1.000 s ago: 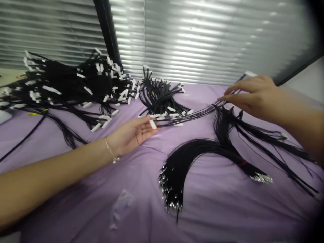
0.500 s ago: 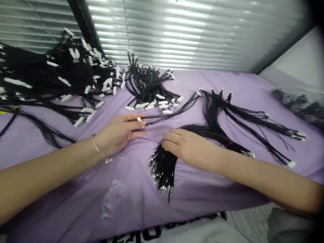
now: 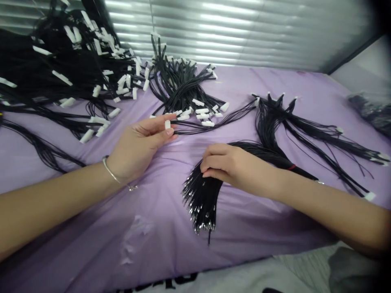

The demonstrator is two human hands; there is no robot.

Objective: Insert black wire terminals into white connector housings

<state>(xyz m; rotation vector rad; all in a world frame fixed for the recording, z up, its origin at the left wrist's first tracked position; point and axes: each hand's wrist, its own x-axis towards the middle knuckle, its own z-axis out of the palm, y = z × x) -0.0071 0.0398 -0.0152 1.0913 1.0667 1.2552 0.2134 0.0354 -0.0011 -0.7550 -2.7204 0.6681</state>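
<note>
My left hand [image 3: 139, 144] rests on the purple cloth [image 3: 128, 211] and pinches a small white connector [image 3: 167, 124] from which thin black wires [image 3: 214, 122] trail off to the right. My right hand [image 3: 229, 165] lies on a curved bundle of black wires [image 3: 203, 195] with shiny metal tips, and its fingers are closed on strands near the bundle's lower end. That bundle is bound with a red tie [image 3: 291, 167] further right.
A large heap of black wires with white connectors [image 3: 61, 69] fills the back left. A smaller bunch [image 3: 183, 89] lies at the back centre and a spread of loose wires [image 3: 311, 134] at the right. Window blinds [image 3: 232, 32] stand behind. A dark bag [image 3: 371, 112] sits far right.
My right hand let go of the stretched wires at the back right and came down onto the metal-tipped bundle. My left hand kept hold of the white connector. The view tilted down.
</note>
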